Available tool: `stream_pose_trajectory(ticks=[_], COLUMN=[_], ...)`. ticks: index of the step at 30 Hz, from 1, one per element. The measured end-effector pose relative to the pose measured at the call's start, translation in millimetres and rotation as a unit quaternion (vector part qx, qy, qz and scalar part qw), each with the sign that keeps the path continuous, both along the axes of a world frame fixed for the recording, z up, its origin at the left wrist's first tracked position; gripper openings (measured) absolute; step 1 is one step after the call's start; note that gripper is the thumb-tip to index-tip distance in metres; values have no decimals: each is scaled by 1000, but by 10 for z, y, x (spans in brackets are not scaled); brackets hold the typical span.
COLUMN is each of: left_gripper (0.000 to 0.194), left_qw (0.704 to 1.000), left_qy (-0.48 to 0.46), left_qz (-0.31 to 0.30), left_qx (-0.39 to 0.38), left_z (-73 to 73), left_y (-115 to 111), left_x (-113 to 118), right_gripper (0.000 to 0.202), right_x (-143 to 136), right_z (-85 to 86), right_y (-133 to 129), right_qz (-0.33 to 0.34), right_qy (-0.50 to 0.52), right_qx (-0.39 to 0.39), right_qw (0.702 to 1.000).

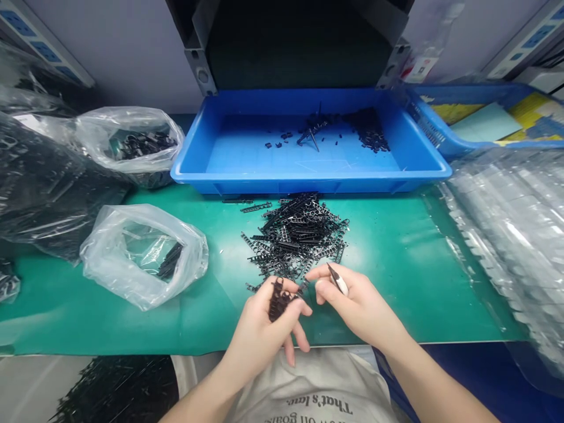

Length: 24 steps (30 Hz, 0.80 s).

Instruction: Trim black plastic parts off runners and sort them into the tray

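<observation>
My left hand [275,320] is closed around a small bunch of black plastic strips [278,299] with loop-shaped teeth. My right hand [352,299] holds a slim tool [338,279] with a black pointed tip and a white body, its tip pointing up and away from me. The right thumb and forefinger are beside a small dark piece [303,286] at the left fingertips; whether they touch it I cannot tell. Just beyond both hands lies a loose pile of similar black strips [299,232] on the green mat [388,235].
Behind the pile stands a blue tray [273,176] with small black parts. Two clear bags [143,258] with black parts are on the left, beside a large dark-filled bag [48,182]. Stacked clear plastic trays [520,217] occupy the right. A tub [185,370] of black pieces sits below the front edge.
</observation>
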<state>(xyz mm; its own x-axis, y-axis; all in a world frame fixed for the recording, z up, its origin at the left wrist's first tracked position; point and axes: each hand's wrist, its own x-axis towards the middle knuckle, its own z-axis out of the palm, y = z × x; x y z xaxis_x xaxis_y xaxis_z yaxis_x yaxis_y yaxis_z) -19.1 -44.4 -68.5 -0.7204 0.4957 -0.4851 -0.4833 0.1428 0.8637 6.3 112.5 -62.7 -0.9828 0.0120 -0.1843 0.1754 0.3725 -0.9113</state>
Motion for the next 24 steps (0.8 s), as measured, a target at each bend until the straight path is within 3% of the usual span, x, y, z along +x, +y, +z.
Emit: stream_pose_trajectory(ticks=[4, 9, 16, 24], left_gripper=[23, 22, 23, 19], left_qw=[996, 991, 990, 990], left_qy=[-64, -77, -74, -78], left_qz=[13, -11, -13, -20], left_qx=[66, 107, 115, 117], left_z=[-45, -44, -28, -55], left_y=[-56, -90, -95, -79], left_x=[-29, -32, 6, 4], right_gripper=[35, 34, 31, 31], right_x=[65, 163, 201, 189], right_z=[-10, 2, 10, 11], right_y=[41, 31, -16, -40], right_qz=[59, 137, 141, 134], right_qy=[72, 103, 176, 200], right_qx=[74, 161, 266, 288], right_qw=[993, 972, 937, 927])
